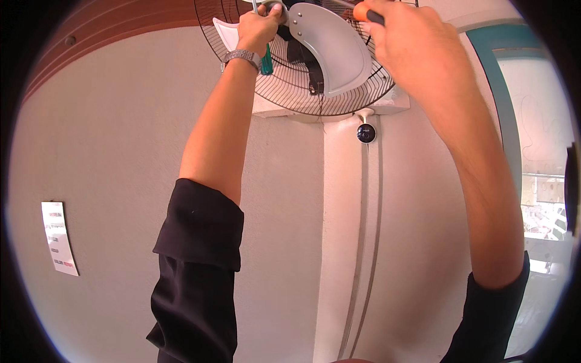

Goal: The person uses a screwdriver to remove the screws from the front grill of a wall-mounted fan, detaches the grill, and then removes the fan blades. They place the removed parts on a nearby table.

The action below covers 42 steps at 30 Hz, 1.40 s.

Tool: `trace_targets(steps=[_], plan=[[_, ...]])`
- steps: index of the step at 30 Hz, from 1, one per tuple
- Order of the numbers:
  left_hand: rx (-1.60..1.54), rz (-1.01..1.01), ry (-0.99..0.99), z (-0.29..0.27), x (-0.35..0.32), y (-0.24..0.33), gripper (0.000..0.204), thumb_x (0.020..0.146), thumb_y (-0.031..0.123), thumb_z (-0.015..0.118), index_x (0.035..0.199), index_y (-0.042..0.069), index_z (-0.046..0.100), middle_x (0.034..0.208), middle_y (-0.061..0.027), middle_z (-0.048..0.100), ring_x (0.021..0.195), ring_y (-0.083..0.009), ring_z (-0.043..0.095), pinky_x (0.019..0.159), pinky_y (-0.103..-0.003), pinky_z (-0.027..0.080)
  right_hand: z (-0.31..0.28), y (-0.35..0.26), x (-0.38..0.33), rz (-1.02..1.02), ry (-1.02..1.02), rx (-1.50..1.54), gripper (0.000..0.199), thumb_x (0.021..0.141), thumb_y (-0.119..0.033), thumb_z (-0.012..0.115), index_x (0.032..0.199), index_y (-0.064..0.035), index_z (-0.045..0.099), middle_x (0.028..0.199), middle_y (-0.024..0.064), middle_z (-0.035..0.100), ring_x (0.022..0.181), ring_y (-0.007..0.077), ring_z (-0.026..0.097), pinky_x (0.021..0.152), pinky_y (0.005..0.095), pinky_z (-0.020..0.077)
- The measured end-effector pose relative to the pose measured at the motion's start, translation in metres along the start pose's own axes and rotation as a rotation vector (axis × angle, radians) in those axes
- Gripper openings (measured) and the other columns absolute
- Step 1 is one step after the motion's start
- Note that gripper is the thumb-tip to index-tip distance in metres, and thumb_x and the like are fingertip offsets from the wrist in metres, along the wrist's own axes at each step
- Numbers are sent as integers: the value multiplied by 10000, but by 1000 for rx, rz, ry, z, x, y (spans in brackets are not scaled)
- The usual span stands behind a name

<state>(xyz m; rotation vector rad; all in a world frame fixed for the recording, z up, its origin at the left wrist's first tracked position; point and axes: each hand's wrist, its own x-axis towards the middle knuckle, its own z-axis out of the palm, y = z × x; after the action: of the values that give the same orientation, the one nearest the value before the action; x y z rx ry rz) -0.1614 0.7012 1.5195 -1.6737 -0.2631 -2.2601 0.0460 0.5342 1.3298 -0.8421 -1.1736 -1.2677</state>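
Below the fan (336,55), 1 round device (366,134).

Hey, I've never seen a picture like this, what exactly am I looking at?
This is a person working, not a machine. The one picture comes from a fisheye camera on the person's head, so its edges curve. Ahead is a fan with a wall behind. The bare left hand is at the fan's middle, a green handle close by; whether it holds that is unclear. The bare right hand holds a tool with an orange grip. Below the fan is a round device.
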Motion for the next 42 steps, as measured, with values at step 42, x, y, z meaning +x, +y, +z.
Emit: trace_targets(steps=[42], plan=[[-111,56,145,12,-17,21,365,894,-115,573,1257,-96,610,782,-75,665,611,-112,608,529,-254,493,84,15,62,-6,-64,181,267,897,-194,572,918,3,751,937,272,710,929,423,700,829,499,556]])
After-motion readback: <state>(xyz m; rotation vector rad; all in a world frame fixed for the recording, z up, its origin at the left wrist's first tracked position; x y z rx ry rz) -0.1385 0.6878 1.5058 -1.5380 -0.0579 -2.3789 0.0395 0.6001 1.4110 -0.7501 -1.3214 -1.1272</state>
